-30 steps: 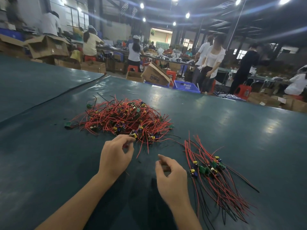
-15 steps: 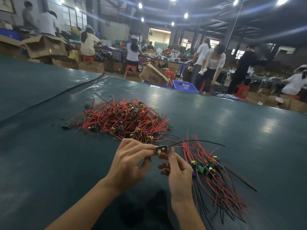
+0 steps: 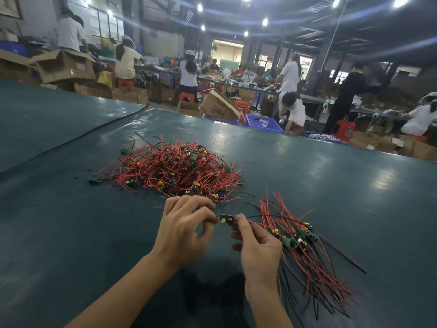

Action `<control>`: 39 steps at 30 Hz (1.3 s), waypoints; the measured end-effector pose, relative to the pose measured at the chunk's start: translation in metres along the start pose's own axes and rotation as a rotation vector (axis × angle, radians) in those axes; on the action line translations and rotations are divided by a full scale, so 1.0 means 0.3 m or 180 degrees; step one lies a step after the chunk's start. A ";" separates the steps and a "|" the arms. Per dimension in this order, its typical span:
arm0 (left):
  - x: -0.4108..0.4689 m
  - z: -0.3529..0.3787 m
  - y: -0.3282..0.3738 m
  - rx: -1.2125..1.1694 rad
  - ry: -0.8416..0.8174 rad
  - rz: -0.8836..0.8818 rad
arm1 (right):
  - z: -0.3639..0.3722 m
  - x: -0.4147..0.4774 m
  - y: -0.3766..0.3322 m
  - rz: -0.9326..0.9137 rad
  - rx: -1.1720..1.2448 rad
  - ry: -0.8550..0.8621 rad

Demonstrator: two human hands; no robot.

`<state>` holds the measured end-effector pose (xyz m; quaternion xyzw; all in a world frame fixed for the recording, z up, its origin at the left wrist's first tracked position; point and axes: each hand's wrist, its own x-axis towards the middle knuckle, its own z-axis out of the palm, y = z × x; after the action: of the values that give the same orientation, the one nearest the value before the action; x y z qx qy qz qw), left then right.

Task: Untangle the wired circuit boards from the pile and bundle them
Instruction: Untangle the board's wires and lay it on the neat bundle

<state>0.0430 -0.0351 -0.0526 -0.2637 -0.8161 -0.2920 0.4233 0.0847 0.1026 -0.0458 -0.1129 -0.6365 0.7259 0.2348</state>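
Circuit board (image 3: 226,219), small, green, thin-wired, pinched endwise between left hand (image 3: 183,230) and right hand (image 3: 257,247) fingers.

The table cover (image 3: 71,233) is seen as a smooth, dark teal sheet with a soft sheen; lamp glare is reflected at centre right. The wires of the pile (image 3: 175,171) and the bundle (image 3: 314,275) are sheathed in smooth red and black plastic. The circuit board (image 3: 224,219) at centre is faced in green. Matt brown cardboard is shown by the boxes (image 3: 63,67) at upper left, and blue latticed plastic by the crate (image 3: 263,123).
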 end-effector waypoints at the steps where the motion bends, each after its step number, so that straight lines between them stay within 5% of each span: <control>1: 0.000 -0.001 0.006 0.0054 0.0048 -0.0042 | -0.002 0.002 0.001 0.0098 0.0089 0.0095; 6: 0.001 -0.006 0.020 -0.0572 -0.0589 0.0122 | -0.014 0.025 0.000 0.0703 0.0775 0.0355; 10: -0.001 0.003 0.050 -0.1905 -0.1524 -0.1275 | -0.013 0.027 0.005 0.1123 0.1051 0.0066; 13: 0.006 0.018 0.063 -0.2707 -0.1338 -0.2021 | -0.003 0.020 0.012 0.1188 0.0834 -0.0200; 17: 0.015 0.019 0.055 -0.2685 -0.0999 -0.2222 | 0.006 0.011 0.017 0.1029 0.0527 -0.0226; 24: 0.034 0.022 0.072 -0.3540 -0.0720 -0.3437 | 0.018 -0.002 0.009 0.0812 0.0568 -0.0494; 39: 0.026 0.011 0.071 -0.3230 -0.1461 -0.2939 | 0.009 0.002 0.024 0.0603 0.0263 -0.0077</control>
<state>0.0517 -0.0167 -0.0421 -0.1109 -0.6765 -0.7212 -0.0999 0.0815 0.1000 -0.0524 -0.1541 -0.5953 0.7718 0.1619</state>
